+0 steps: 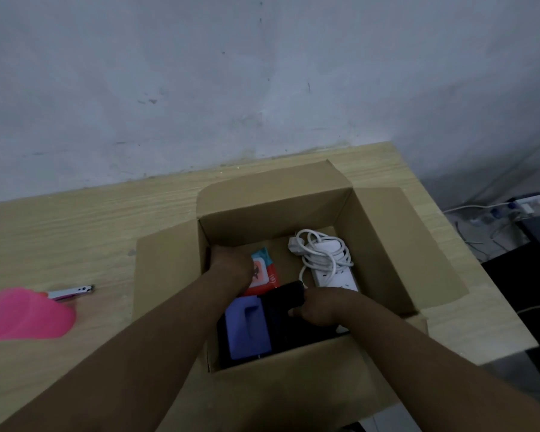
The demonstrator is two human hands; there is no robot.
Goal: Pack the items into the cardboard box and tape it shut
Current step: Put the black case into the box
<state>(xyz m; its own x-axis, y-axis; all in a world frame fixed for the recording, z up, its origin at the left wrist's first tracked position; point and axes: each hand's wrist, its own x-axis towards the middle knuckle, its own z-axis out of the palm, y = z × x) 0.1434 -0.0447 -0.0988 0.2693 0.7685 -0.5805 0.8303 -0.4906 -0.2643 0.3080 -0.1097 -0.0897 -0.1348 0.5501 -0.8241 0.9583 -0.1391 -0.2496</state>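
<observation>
Inside the open cardboard box (pixel 262 207) on the table (pixel 75 232), our right hand (pixel 321 308) grips a black item (pixel 284 296). Our left hand (pixel 231 265) covers the wipes pack (pixel 264 274), grip unclear. Its print is unreadable.

R hand (pixel 321 307), blk item (pixel 282 298) in box (pixel 278 226)

The cardboard box (pixel 262 194) is plain tan, the table (pixel 75 226) pale streaky wood grain, the wall (pixel 200 73) blotchy grey-white, the cup (pixel 25 313) bright pink, the nail clipper (pixel 72 292) silvery, the power strip (pixel 335 280) and its cable (pixel 321 244) white, the wipes packet (pixel 264 275) orange-red with a teal end, the block (pixel 247 328) periwinkle, and the black item (pixel 284 300) plain.
</observation>
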